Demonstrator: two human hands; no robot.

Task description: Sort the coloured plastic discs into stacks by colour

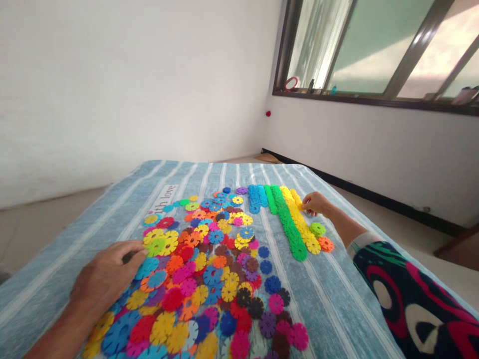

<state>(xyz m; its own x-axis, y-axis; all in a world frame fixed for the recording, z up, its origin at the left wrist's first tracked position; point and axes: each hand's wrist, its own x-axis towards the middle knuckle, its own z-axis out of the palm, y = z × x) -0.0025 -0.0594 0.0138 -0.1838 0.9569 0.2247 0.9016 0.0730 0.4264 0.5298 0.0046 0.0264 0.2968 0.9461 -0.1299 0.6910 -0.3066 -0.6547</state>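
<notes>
A big loose heap of plastic snowflake discs (190,271) in many colours covers the middle and near part of the cloth. My left hand (107,274) rests at the heap's left edge, fingers curled, its fingertips by a lime green disc (156,246). Something dark shows between thumb and forefinger, too unclear to name. Over on the right, my right hand (316,203) pinches a yellow disc at the side of the overlapping yellow row (299,218). Left of that lie green rows (287,222) and short blue rows (255,198).
A blue-and-white striped cloth (337,294) covers the table. One lime disc (318,229) and an orange disc (326,244) lie right of the yellow row. Beyond are a white wall (130,75) and a window ledge (359,95) with a small round mirror (291,83).
</notes>
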